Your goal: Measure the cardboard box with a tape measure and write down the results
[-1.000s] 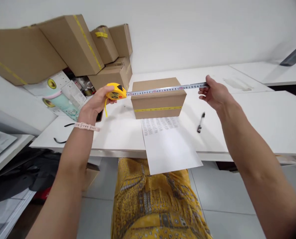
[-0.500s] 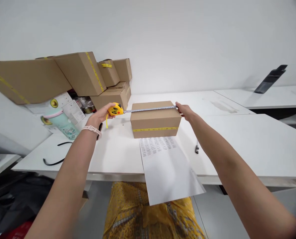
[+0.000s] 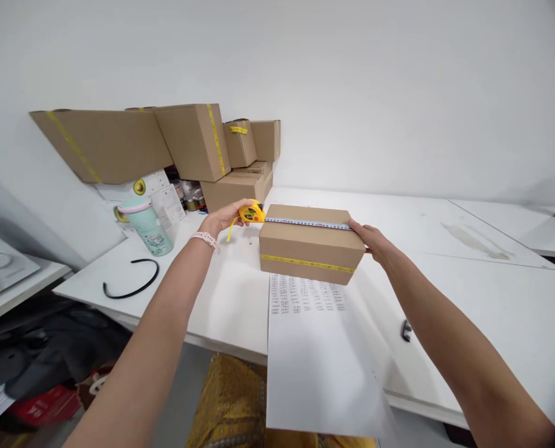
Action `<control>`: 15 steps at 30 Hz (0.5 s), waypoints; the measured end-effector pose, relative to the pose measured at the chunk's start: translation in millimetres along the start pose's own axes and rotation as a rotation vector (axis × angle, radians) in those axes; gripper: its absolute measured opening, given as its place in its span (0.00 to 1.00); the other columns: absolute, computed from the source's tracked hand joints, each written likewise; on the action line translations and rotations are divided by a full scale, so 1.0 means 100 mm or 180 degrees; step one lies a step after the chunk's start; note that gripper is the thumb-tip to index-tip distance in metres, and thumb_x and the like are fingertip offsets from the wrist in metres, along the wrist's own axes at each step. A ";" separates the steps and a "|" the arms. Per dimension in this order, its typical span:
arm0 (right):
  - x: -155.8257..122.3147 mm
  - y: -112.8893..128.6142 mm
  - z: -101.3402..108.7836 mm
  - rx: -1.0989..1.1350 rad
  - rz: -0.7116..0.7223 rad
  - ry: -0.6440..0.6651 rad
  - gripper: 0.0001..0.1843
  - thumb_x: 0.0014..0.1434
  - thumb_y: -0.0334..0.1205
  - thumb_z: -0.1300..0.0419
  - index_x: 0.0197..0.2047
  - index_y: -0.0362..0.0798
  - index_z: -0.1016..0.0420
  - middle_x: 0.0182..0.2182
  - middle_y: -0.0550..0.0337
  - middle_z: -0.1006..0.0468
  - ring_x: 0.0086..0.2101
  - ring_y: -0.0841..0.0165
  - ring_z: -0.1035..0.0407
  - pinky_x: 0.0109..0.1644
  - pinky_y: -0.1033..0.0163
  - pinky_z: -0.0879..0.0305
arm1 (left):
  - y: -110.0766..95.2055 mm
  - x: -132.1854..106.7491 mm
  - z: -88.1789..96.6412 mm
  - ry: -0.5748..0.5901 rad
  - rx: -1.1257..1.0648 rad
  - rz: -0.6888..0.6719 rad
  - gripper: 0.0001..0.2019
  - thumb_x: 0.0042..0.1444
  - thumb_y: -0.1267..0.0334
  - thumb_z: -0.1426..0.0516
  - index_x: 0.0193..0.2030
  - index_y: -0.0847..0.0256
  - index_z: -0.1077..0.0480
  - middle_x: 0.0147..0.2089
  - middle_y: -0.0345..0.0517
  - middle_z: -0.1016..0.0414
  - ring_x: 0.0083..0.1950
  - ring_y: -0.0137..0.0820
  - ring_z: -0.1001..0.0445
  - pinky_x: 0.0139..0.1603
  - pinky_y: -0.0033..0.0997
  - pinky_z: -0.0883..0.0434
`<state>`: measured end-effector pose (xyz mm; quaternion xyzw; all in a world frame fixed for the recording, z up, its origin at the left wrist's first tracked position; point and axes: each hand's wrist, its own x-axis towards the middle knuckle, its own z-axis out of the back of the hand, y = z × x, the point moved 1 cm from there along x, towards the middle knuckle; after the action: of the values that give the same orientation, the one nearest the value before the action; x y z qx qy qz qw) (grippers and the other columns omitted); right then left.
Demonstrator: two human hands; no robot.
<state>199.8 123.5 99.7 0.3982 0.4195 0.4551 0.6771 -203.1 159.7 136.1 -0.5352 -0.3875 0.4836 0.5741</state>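
My left hand (image 3: 229,215) is closed around a yellow tape measure (image 3: 252,212) just off the left end of a brown cardboard box (image 3: 308,242). The metal blade (image 3: 305,223) runs out across the box's top, markings upward. At the far right end, my right hand (image 3: 369,238) pinches the blade's tip against the box edge, its other fingers down the side. Yellow tape with measure-like marks crosses the box's front. Under the front of the box lies a white sheet (image 3: 319,367) with rows of writing, hanging past the table edge.
Several cardboard boxes (image 3: 193,143) are stacked against the wall at the left. A mint tumbler (image 3: 149,227) and a black headband (image 3: 132,280) lie on the left of the white table (image 3: 445,323). A small black object (image 3: 406,330) sits by my right forearm.
My view has swung left, so everything sits further right. The blade's printed face now shows along the box top, flatter than before. Both hands keep their hold.
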 end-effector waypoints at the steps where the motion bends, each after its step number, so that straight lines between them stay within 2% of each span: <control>1: 0.00 0.00 0.00 0.0005 0.0003 -0.0025 0.19 0.61 0.59 0.36 0.37 0.51 0.30 0.50 0.48 0.19 0.45 0.60 0.25 0.33 0.62 0.31 | 0.00 0.01 0.01 0.0028 0.0005 -0.0001 0.23 0.45 0.47 0.33 0.43 0.61 0.23 0.36 0.47 0.19 0.25 0.28 0.28 0.22 0.26 0.37; 6: 0.04 0.00 0.01 -0.0035 -0.0038 -0.0100 0.19 0.59 0.58 0.34 0.35 0.51 0.29 0.46 0.51 0.18 0.41 0.62 0.25 0.33 0.62 0.31 | 0.01 0.05 0.03 0.0180 0.0035 0.0033 0.24 0.46 0.45 0.33 0.45 0.61 0.22 0.38 0.49 0.18 0.26 0.29 0.27 0.22 0.26 0.39; 15: -0.03 0.04 -0.02 -0.0022 -0.0052 -0.0197 0.18 0.61 0.56 0.34 0.34 0.50 0.29 0.44 0.51 0.19 0.39 0.65 0.27 0.32 0.63 0.31 | -0.05 0.08 0.06 0.0191 0.0071 -0.0008 0.23 0.46 0.48 0.33 0.44 0.62 0.23 0.39 0.48 0.19 0.27 0.28 0.28 0.23 0.26 0.37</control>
<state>195.8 121.9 103.3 0.4063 0.4000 0.4385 0.6947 -206.5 169.4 141.3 -0.5425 -0.3654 0.4709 0.5919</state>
